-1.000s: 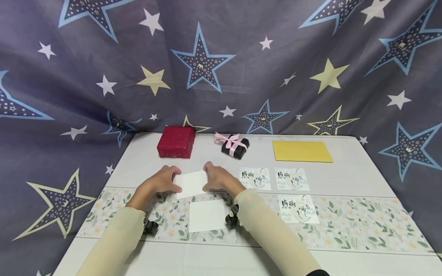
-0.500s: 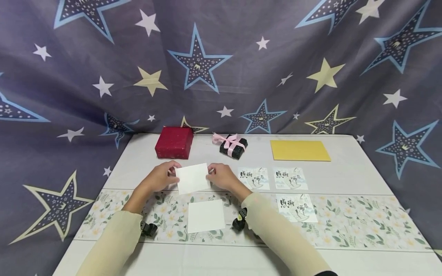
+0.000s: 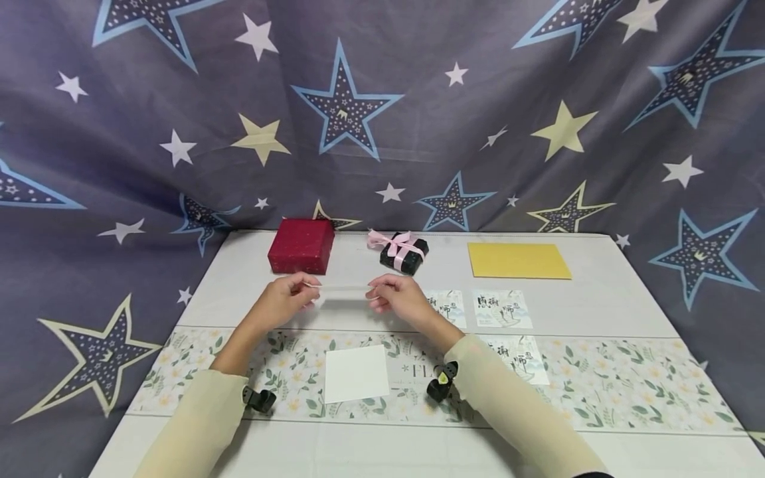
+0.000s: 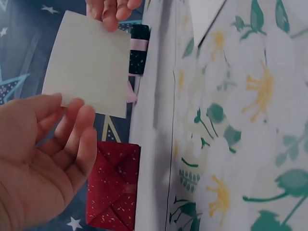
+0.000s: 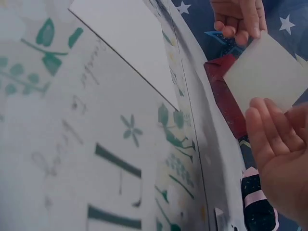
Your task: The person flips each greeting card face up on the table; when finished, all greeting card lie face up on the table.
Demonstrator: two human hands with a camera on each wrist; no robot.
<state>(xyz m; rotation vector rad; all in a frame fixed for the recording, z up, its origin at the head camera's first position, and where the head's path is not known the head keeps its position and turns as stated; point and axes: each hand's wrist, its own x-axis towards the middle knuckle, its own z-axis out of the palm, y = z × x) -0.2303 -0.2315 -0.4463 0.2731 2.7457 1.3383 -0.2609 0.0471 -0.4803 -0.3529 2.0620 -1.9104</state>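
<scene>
Now my left hand (image 3: 281,302) and right hand (image 3: 402,300) pinch opposite edges of the white card (image 3: 342,292), lifted flat above the table (image 3: 597,312), just in front of the red box (image 3: 301,246). It looks light, thin and bendable, so I judge edge grips safest.

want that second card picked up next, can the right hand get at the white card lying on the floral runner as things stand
Probably not right away: the right hand and left hand together hold a blank card above the table. The white card lies uncovered on the runner, so the path looks free once it lets go.
</scene>
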